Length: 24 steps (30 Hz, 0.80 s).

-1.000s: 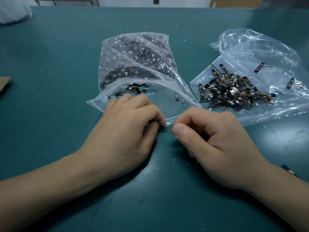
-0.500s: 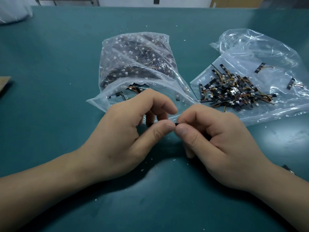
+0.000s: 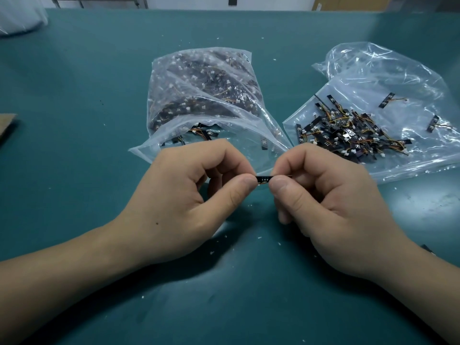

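A small black circuit strip (image 3: 263, 179) is held just above the green table, between both hands. My left hand (image 3: 189, 195) pinches its left end between thumb and forefinger. My right hand (image 3: 331, 202) pinches its right end the same way; most of the strip is hidden by the fingertips. Behind the hands lies a full clear plastic bag (image 3: 199, 95) of the same black strips with white connectors, its mouth open toward me. To the right, a pile of loose strips with orange wires (image 3: 348, 130) lies on a flattened clear bag (image 3: 388, 70).
The green table (image 3: 74, 95) carries small white crumbs around my hands. A brown cardboard corner (image 3: 6, 125) sits at the left edge, another clear bag (image 3: 20, 16) at the far left corner, and a dark piece (image 3: 427, 249) by my right wrist.
Both hands have lifted off the table from the bag's mouth and come together. The left hand, flat a second ago, now pinches the strip, which shows between the thumbs.
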Available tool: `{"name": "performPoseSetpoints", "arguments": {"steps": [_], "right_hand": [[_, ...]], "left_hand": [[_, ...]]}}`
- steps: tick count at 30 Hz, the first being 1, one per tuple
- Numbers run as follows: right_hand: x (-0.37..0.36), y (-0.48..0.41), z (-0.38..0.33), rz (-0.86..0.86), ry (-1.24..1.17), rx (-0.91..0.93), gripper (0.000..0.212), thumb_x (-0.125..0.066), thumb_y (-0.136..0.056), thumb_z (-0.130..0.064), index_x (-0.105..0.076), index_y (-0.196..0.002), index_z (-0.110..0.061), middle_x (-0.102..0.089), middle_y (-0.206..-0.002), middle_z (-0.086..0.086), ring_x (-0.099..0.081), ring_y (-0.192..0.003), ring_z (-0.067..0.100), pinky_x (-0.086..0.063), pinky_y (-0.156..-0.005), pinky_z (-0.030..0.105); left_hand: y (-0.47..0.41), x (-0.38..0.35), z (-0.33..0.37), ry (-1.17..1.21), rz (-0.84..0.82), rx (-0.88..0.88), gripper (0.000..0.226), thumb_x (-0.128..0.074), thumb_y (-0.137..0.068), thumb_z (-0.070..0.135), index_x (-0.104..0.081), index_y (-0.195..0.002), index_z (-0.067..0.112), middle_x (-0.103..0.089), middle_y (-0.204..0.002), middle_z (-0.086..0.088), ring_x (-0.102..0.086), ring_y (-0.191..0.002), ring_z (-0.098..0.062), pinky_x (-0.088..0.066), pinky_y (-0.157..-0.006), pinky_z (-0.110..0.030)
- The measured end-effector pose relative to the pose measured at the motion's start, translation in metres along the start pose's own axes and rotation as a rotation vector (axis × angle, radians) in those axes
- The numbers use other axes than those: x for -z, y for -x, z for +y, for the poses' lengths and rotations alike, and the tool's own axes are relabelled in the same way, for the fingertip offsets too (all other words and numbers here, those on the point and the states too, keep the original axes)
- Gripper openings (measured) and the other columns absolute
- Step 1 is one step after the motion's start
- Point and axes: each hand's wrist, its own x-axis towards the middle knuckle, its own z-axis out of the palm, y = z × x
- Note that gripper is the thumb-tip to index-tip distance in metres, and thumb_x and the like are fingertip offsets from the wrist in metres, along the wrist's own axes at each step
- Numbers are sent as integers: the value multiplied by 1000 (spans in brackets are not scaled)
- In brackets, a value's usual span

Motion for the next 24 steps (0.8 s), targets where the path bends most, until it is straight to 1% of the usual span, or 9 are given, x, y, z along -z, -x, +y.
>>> {"name": "performPoseSetpoints", "arguments": {"steps": [2,5,7,10,15,19,21,24], "right_hand": [[-1,0,1,19,7,14,8,-58,-98,-36,-58,-93,-30,-64,-59,-5,-50,-45,8,-39,-48,15],[0,0,1,58,2,26,7,-60,-98,-34,-60,-94,-29,-64,-59,-6,-52,-45,8,-39,-49,13],[0,0,1,60,0,20,7,-62,-97,-34,-62,-93,-29,-64,-59,-6,-52,-45,7,-39,-49,13],[0,1,0,47,-26,8,8,-63,-96,-36,-63,-93,-29,-65,-60,-4,-52,-45,7,-39,-50,12],[-1,1,-2,29,-3,29,7,-63,-96,-34,-63,-90,-29,-65,-60,-5,-53,-46,6,-39,-50,11],[0,0,-2,35,-24,20,7,-61,-97,-33,-62,-93,-28,-65,-61,-2,-52,-45,7,-39,-50,12],[0,0,-2,39,0,39,7,-62,-96,-32,-63,-91,-27,-64,-62,-1,-53,-47,9,-39,-49,15],[0,0,-3,26,69,70,8,-62,-97,-31,-63,-90,-26,-63,-61,1,-55,-49,17,-43,-47,28]], "left_hand": [[0,0,1,33,22,7,7,-67,-93,30,-69,-88,26,-62,-75,12,-55,-63,-10,-43,-58,-17],[0,0,2,23,52,-8,7,-74,-91,23,-69,-86,25,-61,-74,15,-55,-61,-9,-42,-58,-17],[0,0,2,22,51,-4,9,-73,-90,22,-68,-84,24,-60,-72,15,-54,-60,-10,-43,-56,-19],[1,0,3,35,20,0,7,-65,-90,27,-65,-84,24,-59,-71,15,-55,-59,-11,-44,-55,-24],[1,1,4,36,-24,0,7,-62,-89,27,-62,-83,24,-58,-70,12,-55,-58,-10,-42,-56,-17],[1,3,4,49,-30,-9,7,-67,-89,29,-64,-88,22,-60,-73,11,-58,-60,-12,-45,-55,-21],[1,3,4,41,-29,-12,7,-68,-88,28,-65,-86,22,-60,-72,11,-57,-59,-12,-44,-54,-21],[1,2,3,29,-24,-12,8,-67,-86,26,-64,-80,22,-58,-68,10,-55,-57,-12,-42,-54,-19]]}}
